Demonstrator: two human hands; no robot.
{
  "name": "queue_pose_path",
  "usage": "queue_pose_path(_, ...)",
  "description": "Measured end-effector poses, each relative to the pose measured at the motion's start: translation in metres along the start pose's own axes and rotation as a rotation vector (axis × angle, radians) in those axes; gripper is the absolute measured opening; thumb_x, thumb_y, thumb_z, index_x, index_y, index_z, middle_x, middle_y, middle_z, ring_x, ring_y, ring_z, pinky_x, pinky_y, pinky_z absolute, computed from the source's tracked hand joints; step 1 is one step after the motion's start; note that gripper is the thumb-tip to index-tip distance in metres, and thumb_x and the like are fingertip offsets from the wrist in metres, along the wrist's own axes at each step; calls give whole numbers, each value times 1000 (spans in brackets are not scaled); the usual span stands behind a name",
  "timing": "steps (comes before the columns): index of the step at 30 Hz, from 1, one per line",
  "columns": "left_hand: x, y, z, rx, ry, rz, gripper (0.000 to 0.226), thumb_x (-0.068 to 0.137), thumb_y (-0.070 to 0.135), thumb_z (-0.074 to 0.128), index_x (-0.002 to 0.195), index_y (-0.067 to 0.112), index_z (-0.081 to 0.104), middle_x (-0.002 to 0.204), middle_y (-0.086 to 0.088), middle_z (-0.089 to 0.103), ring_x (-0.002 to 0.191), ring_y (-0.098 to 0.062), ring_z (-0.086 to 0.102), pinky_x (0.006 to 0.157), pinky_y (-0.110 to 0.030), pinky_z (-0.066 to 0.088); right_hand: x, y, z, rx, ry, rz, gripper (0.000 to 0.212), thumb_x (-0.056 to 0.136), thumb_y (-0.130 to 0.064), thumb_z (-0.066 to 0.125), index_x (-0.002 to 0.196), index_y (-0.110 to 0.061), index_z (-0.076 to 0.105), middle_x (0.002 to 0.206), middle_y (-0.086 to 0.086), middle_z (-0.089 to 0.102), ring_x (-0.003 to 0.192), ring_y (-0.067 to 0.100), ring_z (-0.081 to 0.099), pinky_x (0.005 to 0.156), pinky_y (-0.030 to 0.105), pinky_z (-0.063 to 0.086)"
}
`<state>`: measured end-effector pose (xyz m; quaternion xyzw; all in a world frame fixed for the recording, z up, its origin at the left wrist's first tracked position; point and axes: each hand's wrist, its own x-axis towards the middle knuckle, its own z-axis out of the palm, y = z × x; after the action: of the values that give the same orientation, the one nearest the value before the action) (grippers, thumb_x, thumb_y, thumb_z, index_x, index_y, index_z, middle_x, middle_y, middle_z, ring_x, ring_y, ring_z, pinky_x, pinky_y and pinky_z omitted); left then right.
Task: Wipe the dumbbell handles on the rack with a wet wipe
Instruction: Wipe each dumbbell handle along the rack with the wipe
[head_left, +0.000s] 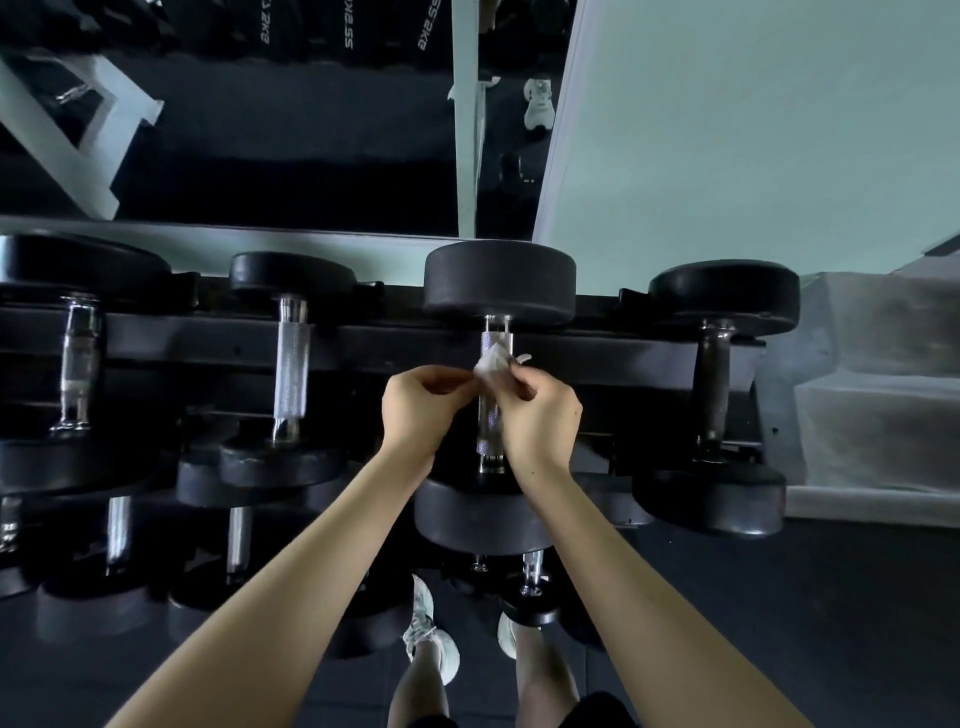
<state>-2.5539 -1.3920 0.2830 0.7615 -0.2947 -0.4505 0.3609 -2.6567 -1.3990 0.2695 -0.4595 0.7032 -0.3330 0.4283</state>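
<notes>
A small white wet wipe (491, 364) is bunched between both hands just above the knurled steel handle (492, 422) of the middle dumbbell on the black rack (395, 338). My left hand (422, 410) pinches the wipe's left edge with curled fingers. My right hand (540, 415) pinches its right side, and a corner of the wipe sticks out past the fingers. Whether the wipe touches the handle I cannot tell. To the left lies a dumbbell with a knurled handle (292, 370), further left one with a smooth chrome handle (79, 364). At the right lies one with a dark handle (715, 384).
A lower tier holds several more dumbbells (236, 540) in shadow. A mirror behind the rack reflects a white frame (83, 130). A pale wall (753, 130) rises at the right above a grey step (872, 395). My shoes (431, 634) stand on the dark floor below.
</notes>
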Motion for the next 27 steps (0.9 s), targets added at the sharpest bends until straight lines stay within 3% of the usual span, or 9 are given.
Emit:
queue_pose_path(5,-6,-3,3,-136,62,-33,5,79,16,74,77,21,72,78,-3,73,71,-11,66,74,-27,53,2,-2,-5,-71,-5,19,32,87,-36,67,64,-15,61,47,-9,45,45,7,38,46,13,34)
queue_pose_path(9,0,4,-1,-53,52,119,9,77,23,76,84,20,73,78,5,72,76,-8,67,73,-21,52,-3,-8,5,15,48,70,30,88,-42,64,76,-16,69,56,-10,57,52,4,50,49,11,37)
queue_pose_path(12,10,10,3,0,-15,78,8,74,23,79,75,20,71,74,5,71,73,-11,66,71,-24,51,-4,-8,4,84,43,94,32,89,-42,63,69,-18,69,49,-11,52,48,2,42,48,13,35)
queue_pose_path(15,19,11,5,7,-21,51,12,74,25,79,69,19,69,68,4,68,65,-10,62,66,-27,50,1,-12,5,168,64,134,18,87,-31,69,85,-14,76,56,-11,60,54,-4,46,51,10,35)
queue_pose_path(18,22,12,11,0,42,50,13,74,26,78,71,15,72,66,0,70,64,-15,64,67,-33,55,15,-23,12,134,144,88,19,86,-26,69,94,-9,75,75,-3,70,61,-12,51,56,4,36)
queue_pose_path(20,24,13,15,-32,69,43,10,74,25,77,69,19,72,68,-1,71,68,-18,68,72,-41,57,22,-27,15,53,172,50,23,87,-23,68,101,-6,73,92,5,73,79,0,59,63,3,37)
queue_pose_path(22,23,11,14,-29,58,35,12,75,26,77,66,22,69,68,-1,71,70,-19,69,73,-40,57,19,-25,14,15,152,29,26,89,-23,66,108,-7,71,101,5,72,91,8,64,70,5,38)
queue_pose_path(25,17,2,7,-37,12,7,16,76,26,77,66,19,67,63,-2,68,62,-15,65,68,-33,55,5,-19,9,-20,96,7,29,89,-21,65,115,-10,67,98,-4,69,88,3,59,69,-3,35)
queue_pose_path(27,13,-2,2,-21,-18,-21,16,76,24,77,67,15,67,61,-3,67,58,-12,62,65,-30,53,-4,-15,12,-84,59,9,27,89,-20,64,114,-10,66,96,-1,70,82,4,58,67,3,38)
